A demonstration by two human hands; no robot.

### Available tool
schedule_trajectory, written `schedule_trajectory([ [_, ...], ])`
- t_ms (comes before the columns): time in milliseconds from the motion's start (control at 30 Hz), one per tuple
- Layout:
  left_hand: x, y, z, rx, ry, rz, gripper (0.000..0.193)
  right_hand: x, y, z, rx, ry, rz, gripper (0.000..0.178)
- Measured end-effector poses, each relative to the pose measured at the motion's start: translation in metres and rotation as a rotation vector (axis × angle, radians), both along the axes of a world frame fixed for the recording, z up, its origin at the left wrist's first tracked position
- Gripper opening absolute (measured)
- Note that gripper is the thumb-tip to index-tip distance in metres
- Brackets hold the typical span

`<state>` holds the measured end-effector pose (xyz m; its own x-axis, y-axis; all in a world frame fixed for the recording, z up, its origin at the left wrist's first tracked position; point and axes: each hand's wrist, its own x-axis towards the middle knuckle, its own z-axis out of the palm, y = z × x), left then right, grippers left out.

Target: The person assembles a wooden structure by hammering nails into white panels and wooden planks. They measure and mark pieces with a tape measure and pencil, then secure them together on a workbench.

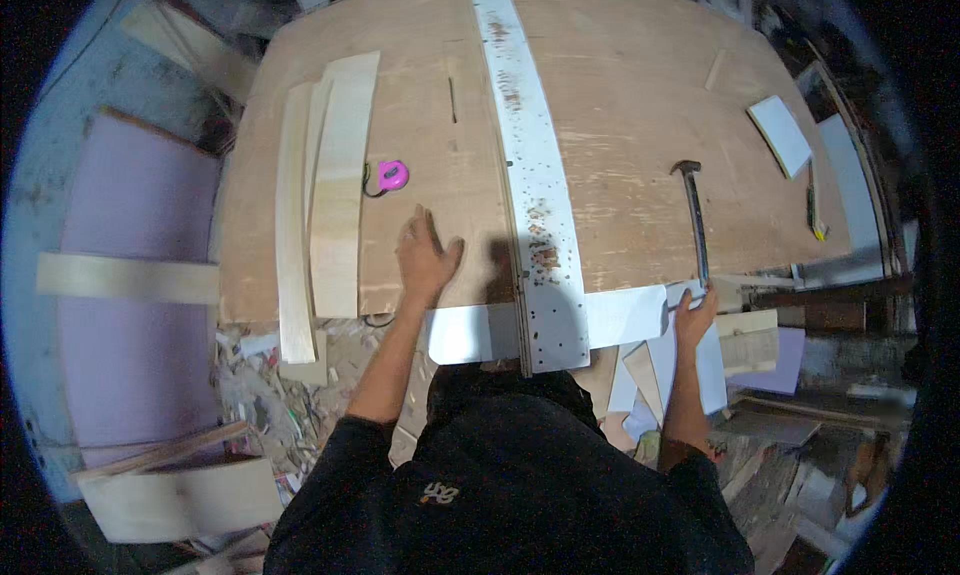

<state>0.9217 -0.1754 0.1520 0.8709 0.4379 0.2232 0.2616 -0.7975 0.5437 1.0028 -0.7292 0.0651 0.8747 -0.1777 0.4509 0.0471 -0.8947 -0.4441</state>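
Hammer (697, 225) first: looking down from the person's head, I see it at the right part of the table (640, 105), near the close edge. Its metal head points toward the far edge, and its handle comes back to the close edge. The person's right hand (694, 320) is wrapped around the end of the handle. I can't tell if the hammer's head touches the wood.

The left hand (428, 260) has nothing in it. Its fingers are spread apart, and it is left of the long white board (545, 190), near the close edge. I can't tell if it touches the table.

That long board has many dark spots and brown marks. It goes from the far edge to the close edge and sticks out a bit there. It crosses over a white strip (625, 317) that runs along the close edge.

A pink tape measure (393, 175) sits left of the middle, just beside some pale wood strips (340, 195) near the left edge. Close to the right edge are a white block (782, 135) and a cutter (814, 210) with a yellow end. Scraps (290, 405) cover the floor at the close left corner.
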Motion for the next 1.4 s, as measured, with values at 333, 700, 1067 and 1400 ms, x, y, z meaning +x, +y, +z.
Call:
schedule_trajectory([
  [333,0.114,0.154,-0.05,0.27,0.269,-0.035,0.072,-0.453,0.078,-0.09,0.167,0.976,-0.38,0.035],
  [700,-0.063,-0.152,0.019,-0.6,0.053,-1.038,0.077,-0.22,0.19,0.092,1.51,0.516,0.166,0.061],
  [1067,-0.074,-0.041,0.02,-0.011,0.05,-0.246,0.088,0.024,0.1,0.055,0.148,0.347,0.563,0.032],
  [1400,-0.211,0.194,0.012,0.091,0.449,0.565,0.127,-0.01,0.281,0.096,0.476,0.248,0.607,0.038],
])
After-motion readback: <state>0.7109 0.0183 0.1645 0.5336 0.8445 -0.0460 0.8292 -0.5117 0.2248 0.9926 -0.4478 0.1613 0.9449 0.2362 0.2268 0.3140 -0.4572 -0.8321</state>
